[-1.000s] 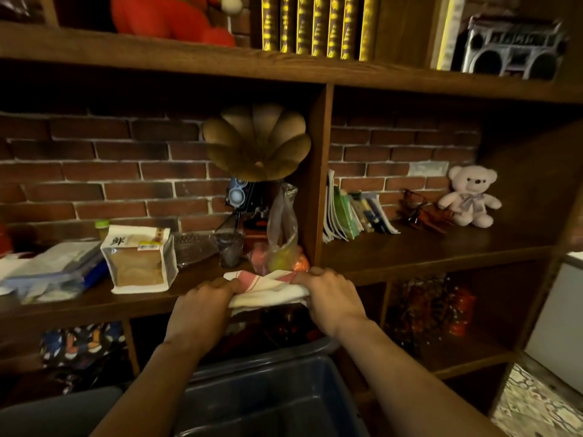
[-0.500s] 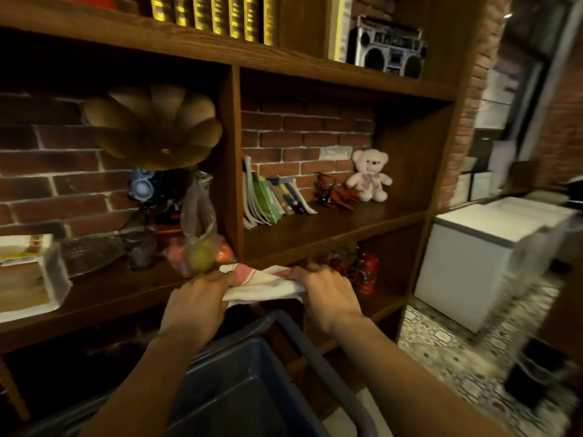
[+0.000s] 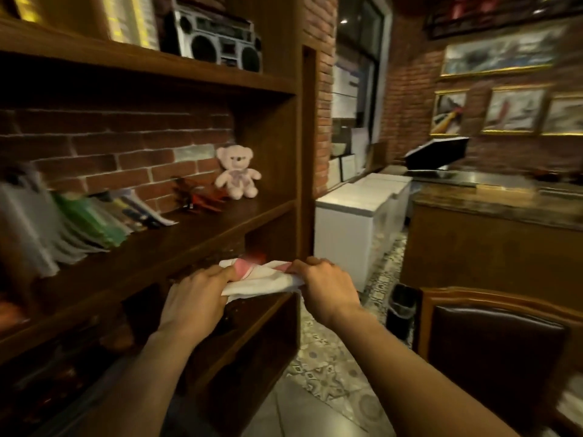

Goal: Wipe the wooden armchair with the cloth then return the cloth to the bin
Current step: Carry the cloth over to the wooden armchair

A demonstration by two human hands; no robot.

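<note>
A folded white cloth (image 3: 258,277) with pink patches is stretched between both of my hands at chest height. My left hand (image 3: 197,298) grips its left end and my right hand (image 3: 328,287) grips its right end. The wooden armchair (image 3: 498,345), with a carved brown frame and dark leather back, stands at the lower right, an arm's length right of my right hand. The bin is out of sight.
A tall wooden shelf unit (image 3: 220,228) fills the left, holding books (image 3: 91,222), a pink teddy bear (image 3: 237,171) and a boombox (image 3: 217,39). White chest freezers (image 3: 356,222) stand ahead, a small black waste bin (image 3: 400,307) on the patterned floor, a wooden counter (image 3: 492,228) to the right.
The view has swung to the right: the blue-grey bin below my hands has left the frame and the armchair and counter have come in. Both hands still hold the cloth.
</note>
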